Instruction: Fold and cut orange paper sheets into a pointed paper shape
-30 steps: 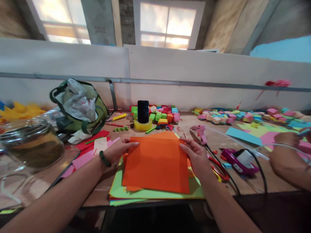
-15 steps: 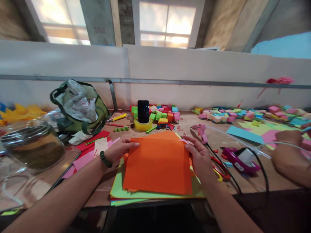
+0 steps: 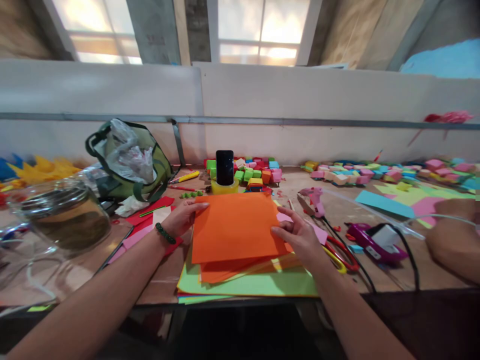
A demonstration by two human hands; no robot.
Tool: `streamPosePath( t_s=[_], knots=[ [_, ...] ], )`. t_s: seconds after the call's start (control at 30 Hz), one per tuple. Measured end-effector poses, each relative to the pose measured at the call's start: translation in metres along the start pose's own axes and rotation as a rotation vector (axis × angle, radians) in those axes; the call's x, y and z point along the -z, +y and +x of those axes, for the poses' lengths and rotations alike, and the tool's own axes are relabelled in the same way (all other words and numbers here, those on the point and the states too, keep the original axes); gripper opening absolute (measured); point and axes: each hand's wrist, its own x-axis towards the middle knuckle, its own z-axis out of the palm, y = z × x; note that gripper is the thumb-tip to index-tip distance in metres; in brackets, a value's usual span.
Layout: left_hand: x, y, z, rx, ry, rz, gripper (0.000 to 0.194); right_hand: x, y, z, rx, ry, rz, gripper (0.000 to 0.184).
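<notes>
An orange sheet of paper [image 3: 232, 227] is held raised by its two sides above a stack. My left hand [image 3: 186, 216] pinches its left edge near the upper corner, thumb on top; a dark green bead bracelet circles that wrist. My right hand [image 3: 300, 234] grips the right edge with the thumb and fingers, and a small pink paper piece [image 3: 284, 218] shows between its fingers. Below lie another orange sheet [image 3: 225, 273] and light green sheets [image 3: 262, 286] with other colours under them, at the table's front edge.
A phone [image 3: 225, 167] stands in a yellow tape roll [image 3: 224, 187] before small paper blocks. Left are a green bag [image 3: 157, 165] and glass jar [image 3: 63, 222]. Right are a pink glue gun [image 3: 317, 201], scissors [image 3: 347, 257], a purple power strip [image 3: 375, 245] and another person's arm [image 3: 455, 240].
Both hands have moved the orange sheet up and away from me, uncovering more of the orange and green sheets below. The view has shifted slightly.
</notes>
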Motion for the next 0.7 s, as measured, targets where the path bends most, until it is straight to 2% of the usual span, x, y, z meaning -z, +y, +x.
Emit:
streamPosePath(
  t_s=[0.17,0.3,0.4,0.6,0.7],
  knots=[
    [-0.0047,0.0025,-0.0029,-0.064,0.04,0.037,0.027,0.0014,0.002,0.0014,0.096,0.038,-0.012,0.062],
    [-0.006,0.0048,-0.0064,-0.043,0.013,0.09,0.037,0.0019,0.0018,0.0009,0.099,-0.007,-0.011,0.061],
    [-0.0048,0.0037,-0.0067,-0.049,0.01,0.124,0.037,0.0019,0.0026,0.0007,0.119,0.022,-0.004,0.061],
    [-0.0044,0.0024,-0.004,-0.106,0.052,0.186,0.039,0.0017,0.0071,0.0011,0.171,0.022,-0.104,0.065],
    [-0.0054,0.0034,-0.0017,-0.169,0.084,0.21,0.054,0.0004,0.0068,-0.0007,0.168,0.005,-0.128,0.068]
  ],
)
